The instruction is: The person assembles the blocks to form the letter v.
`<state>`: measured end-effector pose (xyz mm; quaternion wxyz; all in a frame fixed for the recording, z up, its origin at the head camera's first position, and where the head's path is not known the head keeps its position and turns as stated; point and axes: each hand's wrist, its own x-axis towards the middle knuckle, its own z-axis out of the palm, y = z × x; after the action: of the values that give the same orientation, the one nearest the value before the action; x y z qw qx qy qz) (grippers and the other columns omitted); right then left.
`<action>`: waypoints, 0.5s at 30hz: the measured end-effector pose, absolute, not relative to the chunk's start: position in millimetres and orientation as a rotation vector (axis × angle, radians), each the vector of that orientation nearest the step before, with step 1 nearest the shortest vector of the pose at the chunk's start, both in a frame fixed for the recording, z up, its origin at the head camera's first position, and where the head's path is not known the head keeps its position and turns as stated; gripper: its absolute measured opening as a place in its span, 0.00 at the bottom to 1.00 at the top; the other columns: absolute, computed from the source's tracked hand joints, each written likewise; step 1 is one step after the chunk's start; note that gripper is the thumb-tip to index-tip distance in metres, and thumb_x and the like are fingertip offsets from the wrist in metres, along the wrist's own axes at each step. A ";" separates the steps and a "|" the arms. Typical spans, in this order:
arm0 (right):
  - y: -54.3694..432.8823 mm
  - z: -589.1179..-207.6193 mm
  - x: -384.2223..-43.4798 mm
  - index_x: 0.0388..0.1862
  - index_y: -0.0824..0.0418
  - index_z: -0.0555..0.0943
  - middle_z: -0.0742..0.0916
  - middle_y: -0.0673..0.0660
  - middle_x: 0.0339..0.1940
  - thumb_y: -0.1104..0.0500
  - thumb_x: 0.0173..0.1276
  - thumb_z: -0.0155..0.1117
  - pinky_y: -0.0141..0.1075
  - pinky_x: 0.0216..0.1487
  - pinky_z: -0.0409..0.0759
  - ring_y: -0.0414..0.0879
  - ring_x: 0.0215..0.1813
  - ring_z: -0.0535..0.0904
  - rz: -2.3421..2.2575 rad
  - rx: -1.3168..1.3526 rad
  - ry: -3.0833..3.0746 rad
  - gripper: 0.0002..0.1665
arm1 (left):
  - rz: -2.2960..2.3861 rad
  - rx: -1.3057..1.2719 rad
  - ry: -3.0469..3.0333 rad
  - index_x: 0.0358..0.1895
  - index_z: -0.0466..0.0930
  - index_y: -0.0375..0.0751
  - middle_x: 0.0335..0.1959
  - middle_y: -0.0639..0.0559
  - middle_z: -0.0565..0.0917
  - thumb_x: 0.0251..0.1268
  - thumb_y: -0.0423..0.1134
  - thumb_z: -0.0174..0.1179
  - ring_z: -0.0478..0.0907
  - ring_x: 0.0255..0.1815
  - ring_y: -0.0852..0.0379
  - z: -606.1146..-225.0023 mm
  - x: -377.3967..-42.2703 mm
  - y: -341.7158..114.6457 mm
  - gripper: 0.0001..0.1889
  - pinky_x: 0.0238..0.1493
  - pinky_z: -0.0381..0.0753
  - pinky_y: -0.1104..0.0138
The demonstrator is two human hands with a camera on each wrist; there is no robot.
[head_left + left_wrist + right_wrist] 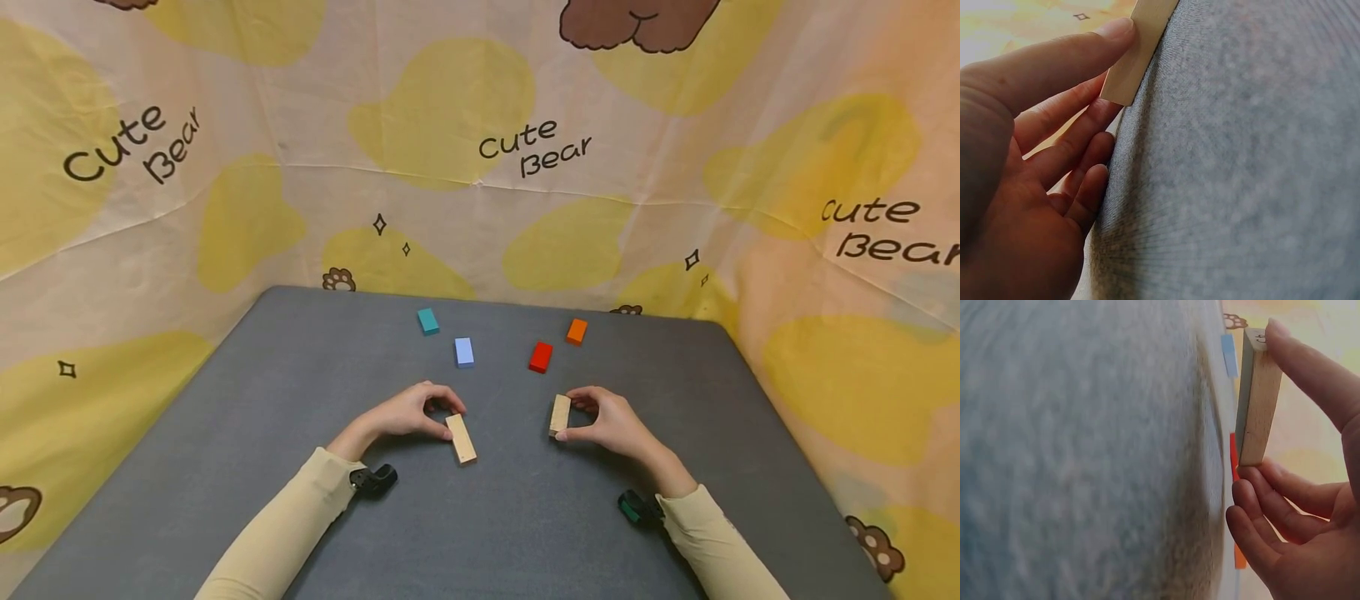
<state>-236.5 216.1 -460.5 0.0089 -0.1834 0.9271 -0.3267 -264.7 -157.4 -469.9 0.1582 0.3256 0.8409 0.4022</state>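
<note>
A plain wooden block (461, 440) lies on the grey table left of centre, its long side slanting. My left hand (408, 410) pinches it near its far end; the left wrist view shows the thumb against the block (1141, 53), with the fingers partly behind it. Farther right, my right hand (609, 423) holds a second wooden block (559, 416) by its two ends, thumb at the near end and fingertips at the far one. In the right wrist view, this block (1260, 403) spans the space between thumb and fingers, with a small dark mark on one end.
Beyond the hands lie a teal block (428, 322), a light blue block (464, 352), a red block (541, 357) and an orange block (576, 332). Printed cloth (435, 108) hangs around the back and sides of the grey table (495, 533).
</note>
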 end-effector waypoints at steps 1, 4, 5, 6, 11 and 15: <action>214.8 -460.5 -236.2 0.55 0.60 0.77 0.83 0.54 0.49 0.36 0.42 0.76 0.46 0.53 0.76 0.48 0.50 0.79 -1.019 -0.572 2.896 0.45 | 1.150 0.931 2.406 0.50 0.81 0.54 0.47 0.62 0.81 0.51 0.47 0.71 0.68 0.48 0.57 -469.8 -264.6 -157.4 0.20 0.49 0.67 0.63; 210.7 -460.1 -234.7 0.55 0.59 0.78 0.83 0.54 0.49 0.36 0.42 0.77 0.46 0.53 0.76 0.48 0.50 0.79 -1.023 -0.560 2.887 0.45 | 1.148 0.931 2.406 0.50 0.81 0.54 0.47 0.62 0.81 0.51 0.47 0.71 0.68 0.49 0.57 -470.0 -264.6 -157.2 0.20 0.49 0.68 0.63; 209.4 -460.2 -234.1 0.55 0.59 0.78 0.83 0.54 0.49 0.36 0.42 0.77 0.46 0.54 0.76 0.48 0.50 0.79 -1.023 -0.555 2.883 0.45 | 1.148 0.932 2.404 0.50 0.81 0.53 0.47 0.62 0.81 0.51 0.47 0.71 0.69 0.49 0.57 -470.1 -264.7 -157.3 0.20 0.49 0.68 0.63; 208.2 -460.2 -233.6 0.55 0.59 0.77 0.83 0.54 0.49 0.35 0.42 0.76 0.46 0.54 0.76 0.48 0.51 0.79 -1.022 -0.551 2.882 0.45 | 1.147 0.933 2.404 0.50 0.81 0.53 0.47 0.62 0.81 0.51 0.47 0.71 0.69 0.49 0.57 -470.2 -264.8 -157.5 0.21 0.49 0.68 0.63; 202.1 -459.4 -232.5 0.55 0.59 0.77 0.83 0.54 0.50 0.36 0.42 0.77 0.46 0.54 0.76 0.48 0.51 0.79 -1.027 -0.543 2.875 0.45 | 1.150 0.927 2.403 0.51 0.81 0.52 0.47 0.61 0.81 0.52 0.47 0.71 0.68 0.48 0.57 -469.6 -265.0 -157.4 0.21 0.48 0.67 0.63; 197.0 -459.2 -231.3 0.55 0.58 0.78 0.83 0.53 0.49 0.36 0.42 0.77 0.45 0.54 0.76 0.48 0.51 0.79 -1.049 -0.534 2.869 0.44 | 1.148 0.918 2.404 0.50 0.81 0.52 0.47 0.62 0.81 0.51 0.46 0.71 0.68 0.48 0.57 -468.8 -264.5 -157.1 0.21 0.48 0.67 0.64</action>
<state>-231.3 197.0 -459.2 0.0204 -0.1722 0.9249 -0.3383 -264.5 -157.1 -468.8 0.1613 0.3216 0.8420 0.4020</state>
